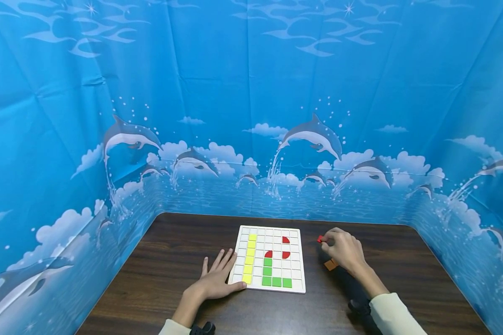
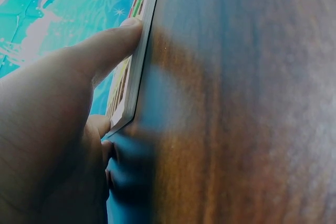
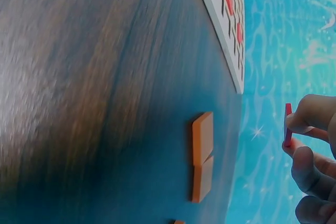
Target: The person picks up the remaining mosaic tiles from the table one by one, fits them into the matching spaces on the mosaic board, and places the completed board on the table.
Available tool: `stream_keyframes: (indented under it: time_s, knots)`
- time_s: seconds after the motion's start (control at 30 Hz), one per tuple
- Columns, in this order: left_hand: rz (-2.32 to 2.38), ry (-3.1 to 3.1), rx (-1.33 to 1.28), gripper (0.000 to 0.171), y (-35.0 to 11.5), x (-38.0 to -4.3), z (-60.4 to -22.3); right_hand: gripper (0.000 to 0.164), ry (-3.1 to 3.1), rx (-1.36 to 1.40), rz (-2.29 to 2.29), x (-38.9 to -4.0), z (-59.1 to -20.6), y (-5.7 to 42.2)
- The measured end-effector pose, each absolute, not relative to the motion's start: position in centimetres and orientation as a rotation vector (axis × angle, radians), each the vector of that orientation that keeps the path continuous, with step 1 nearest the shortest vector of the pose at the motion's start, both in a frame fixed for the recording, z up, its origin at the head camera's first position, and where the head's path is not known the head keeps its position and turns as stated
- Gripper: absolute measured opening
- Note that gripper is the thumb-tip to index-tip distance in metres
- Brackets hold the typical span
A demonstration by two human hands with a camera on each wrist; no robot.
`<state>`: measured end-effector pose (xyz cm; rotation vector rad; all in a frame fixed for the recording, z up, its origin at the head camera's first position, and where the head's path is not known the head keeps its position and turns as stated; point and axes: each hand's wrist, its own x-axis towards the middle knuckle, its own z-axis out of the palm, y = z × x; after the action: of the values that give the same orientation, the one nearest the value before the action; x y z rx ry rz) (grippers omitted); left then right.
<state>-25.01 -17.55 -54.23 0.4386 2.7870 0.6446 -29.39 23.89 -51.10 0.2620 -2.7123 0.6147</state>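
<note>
A white grid board (image 1: 255, 265) lies on the dark wooden table. It bears a column of yellow square tiles (image 1: 250, 256), green tiles (image 1: 267, 271) in an L shape, and three red quarter-round tiles (image 1: 286, 255). My left hand (image 1: 215, 279) rests at the board's near left corner, fingers spread, with the thumb on its front edge. To the right of the board, my right hand (image 1: 344, 249) pinches a small red tile (image 3: 287, 124) between thumb and fingertips, held above the table. Beneath that hand lie orange tiles (image 3: 203, 140).
The table (image 1: 172, 242) is enclosed by a blue curtain (image 1: 218, 116) printed with dolphins and clouds. In the right wrist view another orange tile (image 3: 179, 222) shows at the bottom edge. Each wrist wears a black strap device (image 1: 203, 328).
</note>
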Motion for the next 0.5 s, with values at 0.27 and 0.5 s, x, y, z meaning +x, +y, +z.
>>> stream_keyframes:
  time_s: [0.27,0.5]
  knots:
    - [0.708,2.77,0.466,0.107,-17.7,-24.9,-54.2,0.009,-2.674,0.342,0.602,-29.1,-50.4,22.4]
    - [0.705,2.768,0.462,0.107,-17.7,-24.8,-54.1,0.01,-2.651,0.406,0.605,-28.7,-49.7,21.1]
